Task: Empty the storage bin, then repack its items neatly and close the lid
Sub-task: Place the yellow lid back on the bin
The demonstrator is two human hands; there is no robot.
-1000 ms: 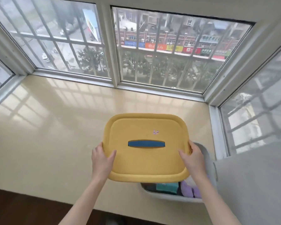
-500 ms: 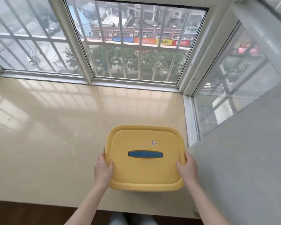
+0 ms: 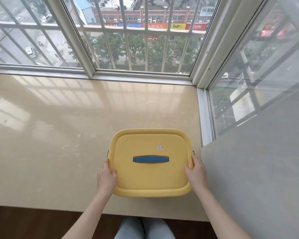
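A yellow lid (image 3: 150, 176) with a blue handle (image 3: 150, 159) lies flat over the storage bin on the beige sill. The bin underneath is almost fully hidden; only small grey latch tabs (image 3: 107, 153) show at the lid's sides. My left hand (image 3: 106, 176) grips the lid's left edge, thumb on top. My right hand (image 3: 195, 173) grips the right edge the same way. The bin's contents are out of sight.
The wide beige sill (image 3: 59, 135) stretches left and back to the barred windows (image 3: 141, 40). A grey wall (image 3: 259, 169) stands close on the right of the bin. The sill's front edge (image 3: 41, 207) drops to dark floor, with my knees (image 3: 143, 228) below.
The lid was held raised and offset, with the white bin and its coloured items showing underneath. Now it sits squarely on the bin, covering everything. Both hands stay on its side edges.
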